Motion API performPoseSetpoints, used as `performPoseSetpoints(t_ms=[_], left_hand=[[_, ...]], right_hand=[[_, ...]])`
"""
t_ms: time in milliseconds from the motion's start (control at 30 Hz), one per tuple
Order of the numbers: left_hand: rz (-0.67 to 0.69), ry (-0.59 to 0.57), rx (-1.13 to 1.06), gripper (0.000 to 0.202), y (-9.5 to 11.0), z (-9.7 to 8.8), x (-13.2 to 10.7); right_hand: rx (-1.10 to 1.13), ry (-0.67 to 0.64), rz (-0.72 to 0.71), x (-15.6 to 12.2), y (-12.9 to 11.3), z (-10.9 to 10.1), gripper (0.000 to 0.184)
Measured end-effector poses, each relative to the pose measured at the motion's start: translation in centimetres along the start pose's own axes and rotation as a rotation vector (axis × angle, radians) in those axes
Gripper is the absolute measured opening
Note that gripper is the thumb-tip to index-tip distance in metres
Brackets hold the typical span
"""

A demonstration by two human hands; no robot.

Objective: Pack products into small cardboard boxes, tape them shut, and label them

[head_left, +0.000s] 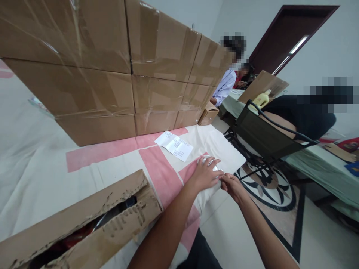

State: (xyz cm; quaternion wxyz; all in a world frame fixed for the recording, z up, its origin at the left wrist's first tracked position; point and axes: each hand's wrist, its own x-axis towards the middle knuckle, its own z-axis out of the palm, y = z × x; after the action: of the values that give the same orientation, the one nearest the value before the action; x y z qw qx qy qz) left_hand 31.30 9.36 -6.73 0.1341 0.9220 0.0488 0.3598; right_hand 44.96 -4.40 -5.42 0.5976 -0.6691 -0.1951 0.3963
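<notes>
At the table's edge, a shiny clear-and-white plastic packet (pixel 215 167) is mostly covered by my hands, so its contents are hard to make out. My left hand (pixel 206 172) lies over it from above, with the fingers curved around it and the thumb toward its right end. Close beside, my right hand (pixel 232 186) is closed in a pinch at that end of the packet. Just beyond my left hand, a folded white paper sheet (pixel 176 145) printed with small outlined shapes rests on the pink-and-white cloth (pixel 159 172).
A taped wall of stacked cardboard boxes (pixel 106 89) stands along the far side. A torn-open carton (pixel 117 224) sits at lower left. To the right are a dark folding chair (pixel 272 130) with a person in it, and further people by a table with a yellow bottle (pixel 261 99).
</notes>
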Motion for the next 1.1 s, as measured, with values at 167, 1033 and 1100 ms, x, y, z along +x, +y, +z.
performPoseSetpoints(t_ms=[167,1033,1100], left_hand=[[0.003,0.003,0.007,0.021,0.0,-0.1,0.0],[0.022,-0.005,-0.007,0.023,-0.2,0.0,0.0],[0.019,-0.005,-0.009,0.022,-0.1,-0.2,0.0]], right_hand=[[-0.007,0.002,0.017,-0.1,-0.3,0.2,0.069],[-0.096,-0.063,0.093,-0.2,-2.0,-0.1,0.055],[-0.097,-0.059,0.074,-0.3,-1.9,0.0,0.056]])
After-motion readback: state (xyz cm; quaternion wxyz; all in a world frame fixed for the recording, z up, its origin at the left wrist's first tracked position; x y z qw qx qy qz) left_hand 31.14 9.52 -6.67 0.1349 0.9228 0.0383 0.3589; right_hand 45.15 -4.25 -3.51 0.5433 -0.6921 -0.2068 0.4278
